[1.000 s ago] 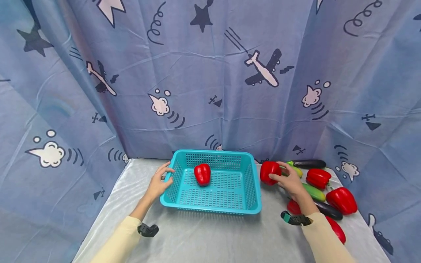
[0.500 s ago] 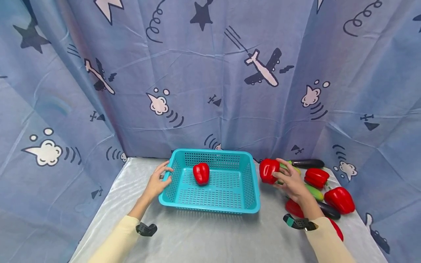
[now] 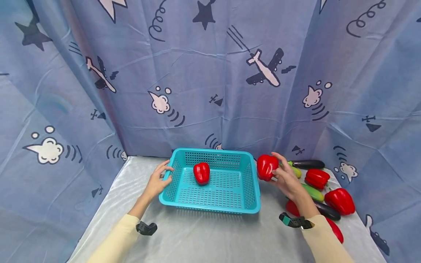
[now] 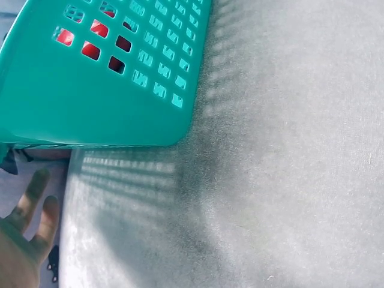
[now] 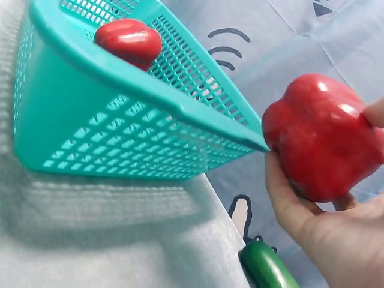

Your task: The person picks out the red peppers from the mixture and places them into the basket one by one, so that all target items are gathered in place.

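A turquoise plastic basket [image 3: 210, 208] stands on the table with one red bell pepper [image 3: 201, 173] lying inside, toward its left half. My right hand [image 3: 291, 182] holds a second red bell pepper [image 3: 266, 167] beside the basket's right rim. The right wrist view shows that held pepper [image 5: 321, 138] raised about level with the rim, fingers beneath it and thumb on its side. At the basket's left end, my left hand [image 3: 156, 185] has its fingertips at the rim; its fingers [image 4: 47, 222] look loosely extended in the left wrist view.
To the right lie more red bell peppers [image 3: 340, 201], a dark eggplant [image 3: 309, 164], another eggplant [image 3: 328, 211] and a green cucumber [image 3: 313, 192], partly behind my right forearm. A patterned blue curtain [image 3: 197, 109] hangs behind the table [image 3: 217, 237].
My right hand has lifted the red bell pepper and moved it slightly left, up to the basket's right rim. The left hand and the basket stay where they were.
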`<state>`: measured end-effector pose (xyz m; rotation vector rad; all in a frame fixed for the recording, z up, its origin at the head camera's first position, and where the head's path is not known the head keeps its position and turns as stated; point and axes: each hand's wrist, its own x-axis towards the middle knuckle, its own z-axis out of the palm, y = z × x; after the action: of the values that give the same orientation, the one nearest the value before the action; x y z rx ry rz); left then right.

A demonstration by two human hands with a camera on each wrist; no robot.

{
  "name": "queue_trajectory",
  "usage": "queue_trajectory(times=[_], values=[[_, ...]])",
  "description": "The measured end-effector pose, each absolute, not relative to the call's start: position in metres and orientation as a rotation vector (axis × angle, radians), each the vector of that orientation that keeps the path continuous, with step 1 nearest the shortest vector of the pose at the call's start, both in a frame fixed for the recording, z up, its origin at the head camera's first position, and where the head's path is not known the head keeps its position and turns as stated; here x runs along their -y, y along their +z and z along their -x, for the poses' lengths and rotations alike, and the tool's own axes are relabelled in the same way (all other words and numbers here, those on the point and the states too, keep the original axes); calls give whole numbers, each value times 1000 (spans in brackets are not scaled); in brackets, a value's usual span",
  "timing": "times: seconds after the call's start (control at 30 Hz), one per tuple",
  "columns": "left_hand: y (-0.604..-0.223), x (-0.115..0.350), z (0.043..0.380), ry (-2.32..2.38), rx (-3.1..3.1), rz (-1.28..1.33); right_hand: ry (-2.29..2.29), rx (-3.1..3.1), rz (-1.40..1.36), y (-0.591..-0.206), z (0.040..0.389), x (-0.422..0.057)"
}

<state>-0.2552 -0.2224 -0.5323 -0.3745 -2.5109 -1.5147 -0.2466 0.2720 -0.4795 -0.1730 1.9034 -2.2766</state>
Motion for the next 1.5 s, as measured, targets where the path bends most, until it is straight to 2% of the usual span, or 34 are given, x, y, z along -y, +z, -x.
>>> queue_trajectory(times=[0.5, 1.5], values=[[-532, 221, 257, -1501, 2524, 370, -2264, -2020, 90, -479, 255, -245], [-535, 223, 257, -1519, 2526, 357, -2104, -2273, 178, -484, 269, -197]])
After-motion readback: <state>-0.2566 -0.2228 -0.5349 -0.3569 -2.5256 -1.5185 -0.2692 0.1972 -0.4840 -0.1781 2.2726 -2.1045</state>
